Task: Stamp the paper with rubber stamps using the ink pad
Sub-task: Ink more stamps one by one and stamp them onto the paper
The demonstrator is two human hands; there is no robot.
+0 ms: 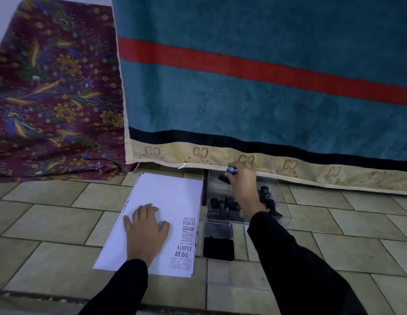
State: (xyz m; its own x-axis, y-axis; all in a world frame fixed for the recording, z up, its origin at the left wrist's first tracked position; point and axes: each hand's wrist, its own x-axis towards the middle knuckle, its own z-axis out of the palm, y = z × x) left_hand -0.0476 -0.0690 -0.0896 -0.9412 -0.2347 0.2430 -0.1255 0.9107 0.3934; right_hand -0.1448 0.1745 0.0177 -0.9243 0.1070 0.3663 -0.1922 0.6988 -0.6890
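Observation:
A stack of white paper (166, 201) lies on the tiled floor, with several stamped words down its right edge. My left hand (145, 230) rests flat on the sheet, fingers spread. To the right stands a clear plastic box (277, 201) holding several dark rubber stamps (225, 203). My right hand (243, 189) is raised over the box's far end and grips a black rubber stamp (227, 176) with a blue-topped handle. In front of the box the open ink pad (218, 247) lies with its lid (219, 228) folded back.
A teal blanket (266, 87) with a red stripe hangs just behind the box and paper. A maroon floral cloth (52, 98) lies at the left. Bare floor tiles (50, 223) extend left of the paper and to the right of the box.

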